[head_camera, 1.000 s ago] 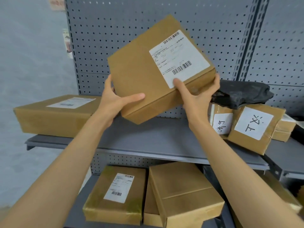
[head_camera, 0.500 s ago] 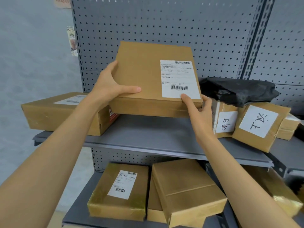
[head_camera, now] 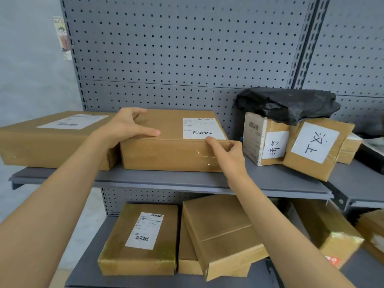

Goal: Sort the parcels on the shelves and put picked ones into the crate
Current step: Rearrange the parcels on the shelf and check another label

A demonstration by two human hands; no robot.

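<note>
A flat brown cardboard parcel (head_camera: pixel 166 152) with a white barcode label lies level on the grey upper shelf (head_camera: pixel 259 181), in the middle. My left hand (head_camera: pixel 124 127) grips its back left corner, thumb lying along the top. My right hand (head_camera: pixel 226 154) holds the front right corner, thumb on the top edge by the label and fingers curled round the side. No crate is in view.
A large labelled box (head_camera: pixel 41 142) touches the parcel's left side. To the right stand two small parcels with handwritten labels (head_camera: pixel 264 142) (head_camera: pixel 315 146) under a black plastic bag (head_camera: pixel 286 104). Several brown parcels (head_camera: pixel 139 240) (head_camera: pixel 220 231) fill the lower shelf. The pegboard back panel (head_camera: pixel 187 59) rises behind.
The parcel was held tilted in the air, then levelled and came down onto the upper shelf beside the large box. Both hands stayed on it.
</note>
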